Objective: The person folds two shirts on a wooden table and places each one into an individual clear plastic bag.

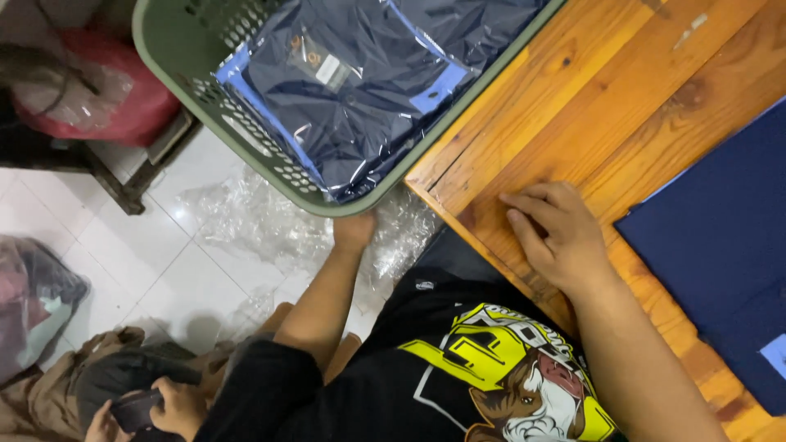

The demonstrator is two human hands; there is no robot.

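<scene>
Green plastic basket point(176, 61) sat half on the corner of the wooden counter point(589, 106), half overhanging the tiled floor point(164, 270). Inside lay dark navy folded garments in clear plastic bags point(360, 90), stacked flat.

Left hand point(354, 229) reached up under the overhanging rim, touching the basket's underside at its near edge. Fingers hidden behind the rim; could not tell whether curled or flat. Right hand point(557, 233) lay palm down on the counter near its edge, fingers point(532, 200) slightly apart and relaxed, holding nothing.

Handling, as judged: basket stiff, latticed walls, rim thick enough to grip. Load probably moderate in weight, soft, and the glossy bags likely slippery against one another, so a tilt could slide them. Best hold seemed the rim or the base, one hand each side.

Loose clear wrap point(246, 221) lay crumpled on the floor beneath. Another navy garment point(720, 245) was spread on the counter, just beside the right hand. At lower left another person's hands point(155, 409) held a dark phone.
</scene>
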